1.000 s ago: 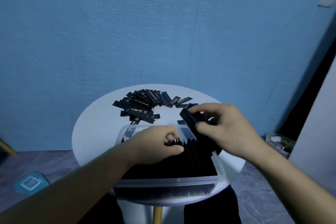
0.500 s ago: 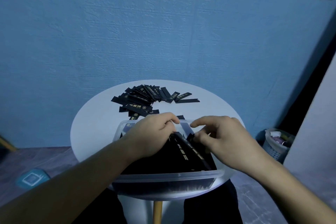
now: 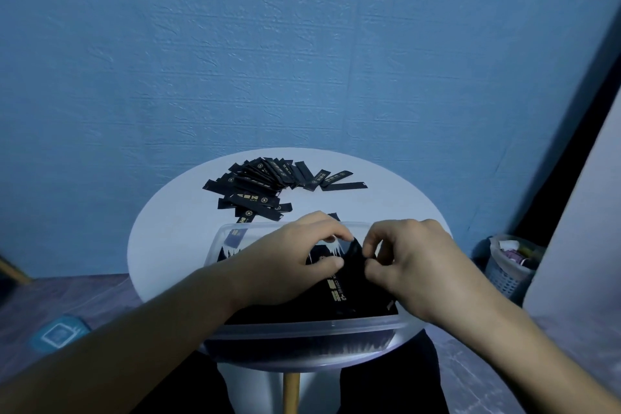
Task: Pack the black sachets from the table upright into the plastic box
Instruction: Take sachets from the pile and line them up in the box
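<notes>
My left hand is curling round the packed row in the box, holding it back, while my right hand is pinching the top of a sachet between the two. It's leaning, long axis running toward me, so it probably needs tipping upright. The loose pile is lying just beyond my left knuckles, with bare table left of it.

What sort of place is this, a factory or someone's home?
Likely a plain home room, not a factory: a round white table against a blue textured wall, and a little waste basket on the floor.
</notes>
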Motion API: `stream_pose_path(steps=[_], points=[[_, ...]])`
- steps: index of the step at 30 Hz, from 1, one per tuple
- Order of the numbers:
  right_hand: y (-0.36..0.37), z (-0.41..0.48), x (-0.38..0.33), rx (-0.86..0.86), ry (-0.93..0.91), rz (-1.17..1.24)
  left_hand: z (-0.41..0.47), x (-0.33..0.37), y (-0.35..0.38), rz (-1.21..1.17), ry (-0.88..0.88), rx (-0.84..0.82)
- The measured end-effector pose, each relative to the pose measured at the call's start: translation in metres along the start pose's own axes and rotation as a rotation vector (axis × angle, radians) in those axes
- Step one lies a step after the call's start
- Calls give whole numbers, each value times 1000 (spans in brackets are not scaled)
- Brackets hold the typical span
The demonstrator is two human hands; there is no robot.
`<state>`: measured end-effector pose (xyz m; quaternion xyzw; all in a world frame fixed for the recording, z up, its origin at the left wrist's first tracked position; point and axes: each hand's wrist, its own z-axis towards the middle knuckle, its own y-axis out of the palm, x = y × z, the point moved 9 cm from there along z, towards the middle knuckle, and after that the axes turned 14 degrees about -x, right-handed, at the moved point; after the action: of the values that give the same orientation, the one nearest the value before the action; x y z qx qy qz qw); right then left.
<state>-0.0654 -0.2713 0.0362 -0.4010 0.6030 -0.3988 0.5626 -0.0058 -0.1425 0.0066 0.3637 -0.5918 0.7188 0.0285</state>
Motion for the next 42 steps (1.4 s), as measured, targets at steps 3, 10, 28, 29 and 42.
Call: stream_pose_path(steps=[3,10,28,29,42], points=[[4,1,2,-27,22,-13,1,0,5,0,15,-47],[12,1,-1,-4,20,-34,-1,-2,5,-14,11,-53],[24,-1,4,-203,-57,41,0,-2,3,26,-10,-43],[23,-2,3,-188,-76,51,0,-2,3,25,-11,-42],[1,-5,5,12,76,52,0,-4,6,-2,-42,-70]])
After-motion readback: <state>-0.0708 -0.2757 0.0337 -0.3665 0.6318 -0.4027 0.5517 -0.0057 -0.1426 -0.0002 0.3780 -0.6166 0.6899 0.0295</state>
